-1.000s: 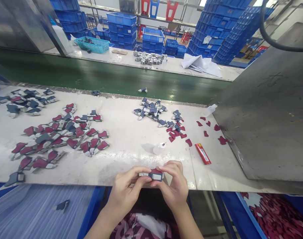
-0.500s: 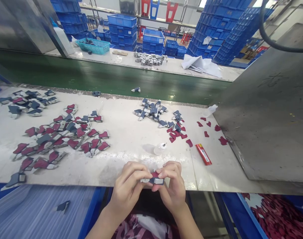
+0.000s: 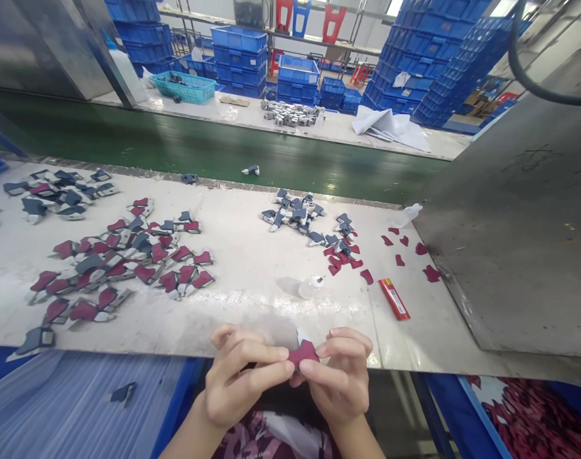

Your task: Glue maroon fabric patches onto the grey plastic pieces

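Note:
Over the front edge of the bench, my left hand (image 3: 245, 373) and my right hand (image 3: 342, 373) pinch the same small moulded part (image 3: 303, 352) from its two sides. Its dark red face is turned up, and a bit of white shows at its far end. Just beyond my hands a small clear squeeze bottle (image 3: 311, 287) lies tilted on the bench. Further off is a pile of blue-and-white parts (image 3: 297, 213), with loose dark red pieces (image 3: 336, 261) beside it. Many red-faced parts (image 3: 144, 274) lie spread on the left.
A red-and-yellow packet (image 3: 394, 299) and a second clear bottle (image 3: 409, 215) lie at right, near a metal panel (image 3: 524, 210). Behind runs a green conveyor belt (image 3: 176, 137) carrying one part. A bin of red pieces (image 3: 539, 421) stands below right, a plastic-lined blue bin (image 3: 80, 408) below left.
My hands have turned the part so its red face shows fully, where its blue and white side showed before. The part on the belt has shifted slightly left.

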Motion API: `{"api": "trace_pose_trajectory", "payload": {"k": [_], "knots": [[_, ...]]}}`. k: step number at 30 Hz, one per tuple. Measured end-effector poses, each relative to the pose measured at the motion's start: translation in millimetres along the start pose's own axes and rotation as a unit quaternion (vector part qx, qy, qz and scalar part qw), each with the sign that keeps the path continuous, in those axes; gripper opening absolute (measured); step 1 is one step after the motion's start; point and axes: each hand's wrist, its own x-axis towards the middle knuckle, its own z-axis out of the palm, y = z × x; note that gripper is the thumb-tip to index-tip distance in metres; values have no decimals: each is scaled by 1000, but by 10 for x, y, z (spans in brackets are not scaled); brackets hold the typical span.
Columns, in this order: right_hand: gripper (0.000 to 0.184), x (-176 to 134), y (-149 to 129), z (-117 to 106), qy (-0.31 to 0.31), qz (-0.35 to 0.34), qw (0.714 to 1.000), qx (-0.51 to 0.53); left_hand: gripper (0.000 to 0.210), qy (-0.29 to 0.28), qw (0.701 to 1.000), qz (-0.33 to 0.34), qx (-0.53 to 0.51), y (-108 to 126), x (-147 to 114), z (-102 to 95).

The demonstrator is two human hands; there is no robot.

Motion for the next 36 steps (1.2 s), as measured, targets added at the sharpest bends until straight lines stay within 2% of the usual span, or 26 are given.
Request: {"api": "trace_pose_trajectory", "payload": {"k": [3, 5, 6, 8, 9, 12, 15, 17, 21, 24, 26, 27, 29, 30, 31, 34, 36], "knots": [[25, -2, 25, -8, 3, -6, 1000, 10, 15, -4, 1000, 25, 1, -21, 20, -64], [22, 4, 37, -5, -4, 30, 997, 64, 14, -9, 999, 34, 6, -21, 35, -92], [28, 8, 37, -3, -16, 68, 992, 110, 15, -10, 999, 36, 11, -20, 37, -101], [45, 19, 21, 0, -59, 173, 960, 211, 19, -14, 999, 34, 19, -27, 23, -113], [45, 25, 8, 1, -84, 232, 935, 256, 20, -16, 999, 34, 22, -36, 8, -116], [28, 44, -31, 10, -116, 367, 856, 346, 22, -27, 998, 45, 28, -92, -47, -120], [25, 64, -40, 39, -101, 426, 807, 397, 23, -33, 998, 49, 21, -184, -102, -113], [23, 79, -31, 69, -94, 440, 797, 403, 23, -48, 998, 48, 11, -249, -119, -108], [21, 107, 13, 96, -90, 442, 817, 360, 22, -119, 991, 52, -32, -377, 2, -161], [22, 92, 94, 58, -108, 442, 842, 289, 24, -256, 963, 31, -74, -563, 307, -291], [23, 44, 172, 39, -123, 438, 860, 231, 26, -341, 938, 5, -62, -799, 606, -392], [24, 8, 208, 45, -127, 439, 866, 202, 25, -345, 938, -15, -42, -960, 777, -435], [26, -79, 251, 103, -121, 446, 872, 160, 23, -289, 952, -98, 31, -1360, 1140, -481], [29, -125, 253, 155, -104, 452, 874, 143, 25, -258, 950, -153, 89, -1589, 1322, -478], [30, -169, 243, 218, -85, 453, 878, 127, 27, -244, 935, -207, 155, -1827, 1497, -457], [28, -278, 195, 427, -41, 418, 905, 65, 29, -232, 910, -255, 230, -2506, 1923, -312], [19, -331, 203, 534, -30, 371, 928, 13, 31, -234, 889, -286, 269, -2861, 2085, -199]]}}
